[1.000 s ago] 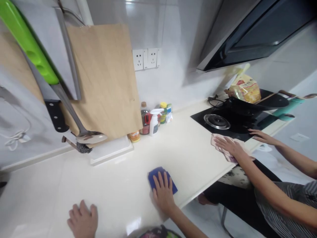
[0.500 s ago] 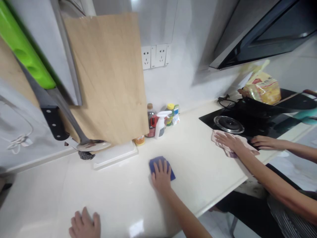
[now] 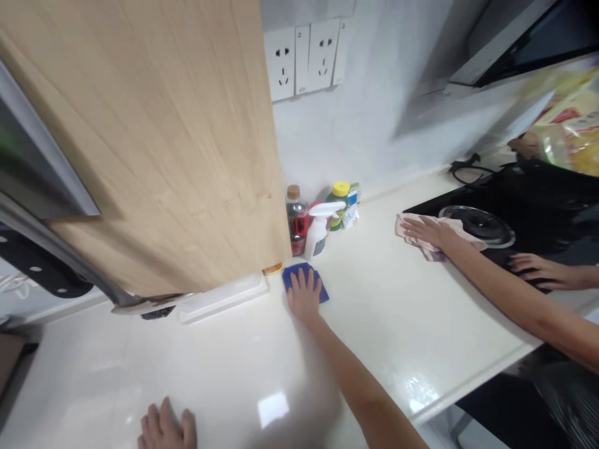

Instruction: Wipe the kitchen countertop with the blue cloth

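My right hand [image 3: 304, 295] lies flat on a blue cloth [image 3: 302, 278], pressing it against the white counter [image 3: 384, 330] near the back wall. The cloth sits just in front of a white spray bottle [image 3: 319, 228] and a dark bottle [image 3: 294, 218]. At the bottom edge my left hand [image 3: 166, 429] rests on the counter, its fingers together and flat, holding nothing.
A large wooden cutting board [image 3: 154, 137] hangs close on the left above a white tray [image 3: 219, 298]. Another person's hand [image 3: 428, 231] presses a pink cloth [image 3: 421, 240] beside the black gas hob [image 3: 505, 218]. Their other hand [image 3: 533, 269] rests at the hob's edge. A yellow-lidded jar [image 3: 339, 196] stands by the wall.
My right hand has pushed the blue cloth away from me, up to the bottles at the back. The view has come closer to the wall. The other person's cloth has shifted left.
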Action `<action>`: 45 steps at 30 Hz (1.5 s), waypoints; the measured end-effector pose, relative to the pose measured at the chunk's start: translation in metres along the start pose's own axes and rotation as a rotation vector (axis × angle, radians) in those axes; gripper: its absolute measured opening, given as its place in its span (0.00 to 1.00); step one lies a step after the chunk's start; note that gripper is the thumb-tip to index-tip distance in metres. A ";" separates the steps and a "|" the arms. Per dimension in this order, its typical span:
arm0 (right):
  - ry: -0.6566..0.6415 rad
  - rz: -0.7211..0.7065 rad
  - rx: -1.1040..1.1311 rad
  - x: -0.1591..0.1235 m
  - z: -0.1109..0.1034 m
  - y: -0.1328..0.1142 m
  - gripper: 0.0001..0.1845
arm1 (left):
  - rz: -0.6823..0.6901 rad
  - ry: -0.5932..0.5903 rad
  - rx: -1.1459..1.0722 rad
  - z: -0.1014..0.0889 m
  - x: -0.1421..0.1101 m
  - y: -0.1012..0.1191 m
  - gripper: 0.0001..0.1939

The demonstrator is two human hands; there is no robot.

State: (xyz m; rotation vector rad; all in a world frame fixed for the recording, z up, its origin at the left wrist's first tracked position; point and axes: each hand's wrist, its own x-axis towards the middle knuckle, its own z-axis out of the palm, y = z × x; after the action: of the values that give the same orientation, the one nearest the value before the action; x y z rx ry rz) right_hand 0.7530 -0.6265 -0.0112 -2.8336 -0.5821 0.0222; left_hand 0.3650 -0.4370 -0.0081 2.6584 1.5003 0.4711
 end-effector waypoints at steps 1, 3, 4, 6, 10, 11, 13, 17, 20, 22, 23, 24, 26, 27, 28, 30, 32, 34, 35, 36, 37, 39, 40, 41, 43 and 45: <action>-0.004 0.001 0.002 0.005 0.001 -0.001 0.33 | -0.001 -0.008 0.002 0.000 0.000 0.000 0.37; -0.007 0.017 0.009 0.015 0.003 -0.004 0.33 | -0.003 -0.019 0.007 0.000 0.000 -0.001 0.38; -0.007 0.027 0.013 0.020 0.004 -0.006 0.33 | -0.006 -0.025 0.009 0.000 -0.001 -0.001 0.38; -0.006 0.044 0.018 0.029 0.005 -0.010 0.34 | -0.027 -0.039 0.008 0.000 -0.001 -0.001 0.38; -0.003 0.028 0.012 0.042 0.007 -0.014 0.34 | -0.047 -0.048 0.009 -0.002 0.000 0.000 0.38; -0.002 0.019 0.010 0.044 0.006 -0.014 0.34 | -0.043 -0.045 0.013 -0.003 0.000 0.001 0.38; -0.003 0.006 0.009 0.046 0.005 -0.013 0.34 | -0.034 -0.043 0.019 -0.004 0.001 0.003 0.36; -0.023 -0.022 0.019 0.044 0.000 -0.009 0.35 | -0.031 -0.032 0.016 -0.006 0.001 0.005 0.36; -0.021 -0.064 0.023 0.032 -0.003 -0.003 0.34 | -0.035 -0.031 0.007 -0.008 0.001 0.005 0.37; -0.019 -0.081 0.014 0.018 -0.005 0.002 0.34 | -0.026 -0.028 0.002 -0.008 0.000 0.004 0.37; -0.016 -0.087 0.009 0.008 -0.006 0.004 0.33 | -0.025 -0.025 0.000 -0.008 0.000 0.003 0.37; -0.012 -0.092 0.003 -0.002 -0.006 0.006 0.33 | -0.027 -0.022 -0.003 -0.008 0.000 0.003 0.37; -0.005 -0.107 -0.007 -0.026 -0.008 0.010 0.33 | -0.027 -0.016 -0.006 -0.009 0.000 0.003 0.37; -0.004 -0.120 -0.013 -0.040 -0.008 0.013 0.33 | -0.018 -0.011 -0.007 -0.009 0.000 0.004 0.37; -0.005 -0.134 -0.019 -0.054 -0.009 0.015 0.33 | -0.003 -0.003 -0.007 -0.010 0.000 0.004 0.37; -0.001 -0.162 -0.026 -0.084 -0.010 0.019 0.33 | 0.038 0.026 -0.012 -0.013 -0.001 0.006 0.37; 0.013 -0.180 -0.022 -0.115 -0.010 0.023 0.33 | 0.069 0.055 -0.027 -0.015 -0.002 0.008 0.36; 0.025 -0.193 -0.016 -0.145 -0.011 0.027 0.33 | 0.082 0.071 -0.041 -0.017 -0.003 0.010 0.34; 0.027 -0.199 -0.017 -0.159 -0.012 0.029 0.33 | 0.083 0.075 -0.045 -0.018 -0.004 0.011 0.34; 0.026 -0.209 -0.020 -0.173 -0.013 0.031 0.33 | 0.086 0.077 -0.045 -0.018 -0.004 0.011 0.34; 0.023 -0.222 -0.023 -0.186 -0.014 0.034 0.33 | 0.092 0.080 -0.044 -0.018 -0.005 0.012 0.35; 0.014 -0.253 -0.028 -0.212 -0.017 0.043 0.34 | 0.111 0.096 -0.043 -0.018 -0.005 0.012 0.35; 0.012 -0.271 -0.028 -0.224 -0.018 0.049 0.34 | 0.123 0.105 -0.045 -0.017 -0.006 0.012 0.36; 0.011 -0.290 -0.027 -0.236 -0.020 0.057 0.34 | 0.132 0.114 -0.048 -0.016 -0.006 0.012 0.36; 0.012 -0.316 -0.030 -0.257 -0.024 0.074 0.34 | 0.140 0.126 -0.056 -0.015 -0.007 0.011 0.35; 0.013 -0.321 -0.044 -0.274 -0.029 0.093 0.35 | 0.144 0.125 -0.068 -0.014 -0.008 0.010 0.34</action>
State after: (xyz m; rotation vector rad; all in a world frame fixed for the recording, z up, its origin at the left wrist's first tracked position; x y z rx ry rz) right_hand 0.5391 -0.8231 -0.0158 -2.7439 -1.0369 -0.0674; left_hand 0.3654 -0.4504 0.0056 2.7415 1.3001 0.6968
